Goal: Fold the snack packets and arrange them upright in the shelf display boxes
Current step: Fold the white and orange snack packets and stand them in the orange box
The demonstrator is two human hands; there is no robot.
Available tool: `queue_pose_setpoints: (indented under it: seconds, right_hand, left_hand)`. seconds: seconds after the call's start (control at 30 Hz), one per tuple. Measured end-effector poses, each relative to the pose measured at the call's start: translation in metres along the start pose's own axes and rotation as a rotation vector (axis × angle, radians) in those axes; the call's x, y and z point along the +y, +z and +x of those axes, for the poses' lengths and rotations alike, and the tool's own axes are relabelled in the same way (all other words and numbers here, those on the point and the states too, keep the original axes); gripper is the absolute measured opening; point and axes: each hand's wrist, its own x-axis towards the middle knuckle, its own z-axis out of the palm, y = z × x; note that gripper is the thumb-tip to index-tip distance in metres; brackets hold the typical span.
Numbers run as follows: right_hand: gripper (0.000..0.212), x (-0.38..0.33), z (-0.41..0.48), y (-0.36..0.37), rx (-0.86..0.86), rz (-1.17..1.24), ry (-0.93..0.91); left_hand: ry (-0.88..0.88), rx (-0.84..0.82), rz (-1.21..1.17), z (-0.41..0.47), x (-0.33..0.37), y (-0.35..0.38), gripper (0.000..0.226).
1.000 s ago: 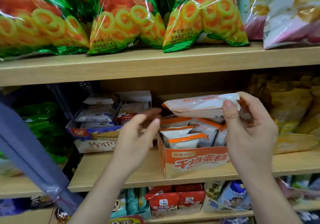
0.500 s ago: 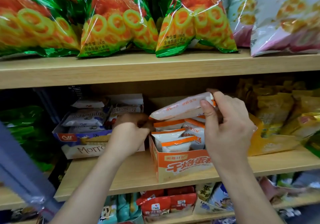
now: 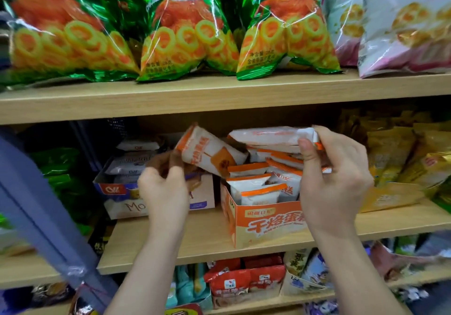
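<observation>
An orange display box point(image 3: 263, 226) stands on the middle shelf with several white-and-orange snack packets point(image 3: 253, 190) upright in it. My right hand point(image 3: 334, 180) pinches the right end of one such packet point(image 3: 268, 136), held flat above the box. My left hand point(image 3: 163, 190) grips the lower corner of a second white-and-orange packet point(image 3: 210, 153), tilted and raised just left of the box; its fingers are blurred.
A blue-and-white box point(image 3: 117, 190) of white packets sits left of the orange one. Yellow packets in a yellow box point(image 3: 395, 195) are on the right. Green ring-snack bags point(image 3: 185, 34) fill the shelf above. A blue strap point(image 3: 44, 217) hangs at left.
My left hand has reached into the box and lifted out a second packet, tilting it up to the left. My right hand keeps its packet, now level above the box.
</observation>
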Motion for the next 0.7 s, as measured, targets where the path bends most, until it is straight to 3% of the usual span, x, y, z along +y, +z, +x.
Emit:
queue_pose_setpoints:
  seconds: [0.07, 0.17, 0.37, 0.53, 0.7]
  right_hand:
    - [0.022, -0.003, 0.002, 0.005, -0.046, -0.014, -0.008]
    - [0.020, -0.014, 0.009, 0.015, -0.173, -0.033, -0.047]
    - [0.021, -0.033, 0.016, 0.031, -0.262, -0.150, -0.087]
    - [0.013, -0.047, 0.021, 0.039, -0.390, -0.191, -0.151]
    - [0.022, -0.054, 0.017, 0.053, -0.881, -0.416, 0.043]
  left_hand:
    - [-0.072, 0.015, -0.182, -0.006, 0.006, -0.011, 0.012]
    - [0.039, 0.018, -0.227, -0.017, 0.012, -0.029, 0.015]
    - [0.302, -0.137, 0.097, -0.022, 0.018, -0.051, 0.018]
    - [0.306, -0.358, 0.180, -0.028, 0.007, -0.039, 0.020]
    - [0.292, -0.601, 0.232, -0.038, -0.012, -0.032, 0.013]
